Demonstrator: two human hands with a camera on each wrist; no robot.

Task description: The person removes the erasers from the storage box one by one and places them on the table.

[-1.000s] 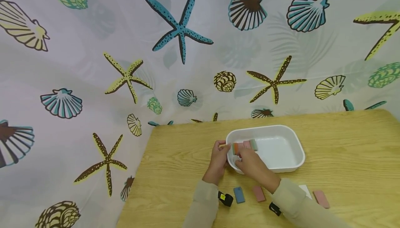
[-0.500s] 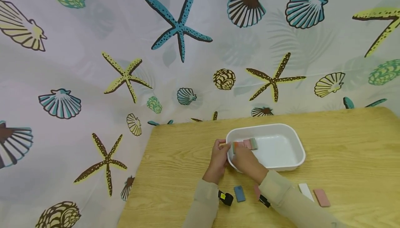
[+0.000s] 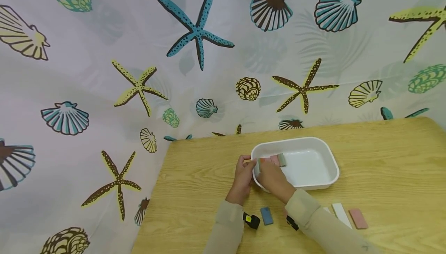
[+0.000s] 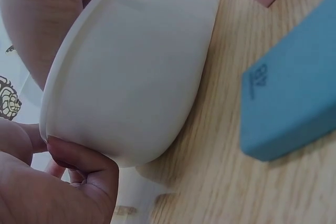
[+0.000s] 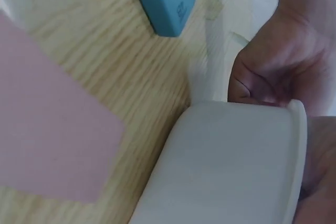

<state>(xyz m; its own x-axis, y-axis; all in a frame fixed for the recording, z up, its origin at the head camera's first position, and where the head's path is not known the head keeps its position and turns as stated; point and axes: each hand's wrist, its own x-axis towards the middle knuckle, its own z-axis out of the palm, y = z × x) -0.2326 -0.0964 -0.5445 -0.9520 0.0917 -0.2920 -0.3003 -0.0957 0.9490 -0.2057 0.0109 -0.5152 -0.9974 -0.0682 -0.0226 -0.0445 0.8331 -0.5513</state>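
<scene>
1. Currently I see the left hand [image 3: 242,177] pinching the white tub [image 3: 308,167] by its left-end rim.
2. The right hand [image 3: 275,178] reaches inside, beside a row of small blocks [image 3: 275,160] — its fingertips are hidden, so I can't tell whether they grip.
3. Nearer me on the tabletop [image 3: 198,199] — a blue block [image 3: 266,215], apart from the tub.

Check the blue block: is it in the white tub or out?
Out: the blue block lies on the wooden table, on the near side of the white tub and apart from it.
</scene>
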